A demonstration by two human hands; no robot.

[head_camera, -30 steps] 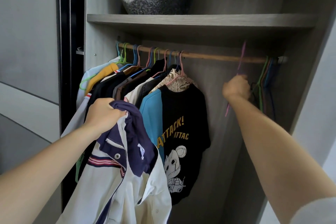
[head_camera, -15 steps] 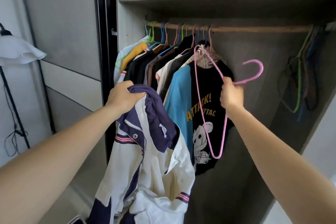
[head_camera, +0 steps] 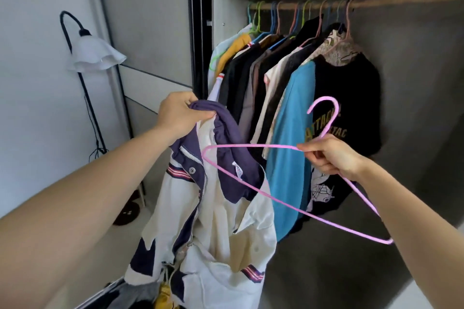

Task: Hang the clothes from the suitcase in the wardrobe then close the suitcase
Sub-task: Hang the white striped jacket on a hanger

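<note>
The work is somewhere in the middle, as I judge it. Many garments hang on the rail (head_camera: pixel 389 2) of the wardrobe (head_camera: pixel 414 83), packed toward its left end, with a black printed T-shirt (head_camera: pixel 351 98) as the outermost one. The white and navy jacket (head_camera: pixel 221 221) is not on a hanger yet. At the bottom edge I see more cloth, a yellow piece (head_camera: pixel 164 295) among it, lying in what I take for the suitcase (head_camera: pixel 105 292) (only a corner shows), and it looks open. So this jacket, the rest of the clothes and the closing remain to be done.

The left hand (head_camera: pixel 179 115) is raised in front of the hanging row, arm stretched forward, fingers clenched around the navy collar part, so the jacket hangs down freely from it. The right hand (head_camera: pixel 329 155) pinches the pink hanger (head_camera: pixel 271 199) at the neck, where the hook meets the shoulders. The hanger is tilted: the hook points up, one shoulder end reaches across the jacket's collar, and the other goes down past the right forearm. I think the next move is to slide that end into the jacket's neck opening.
</note>
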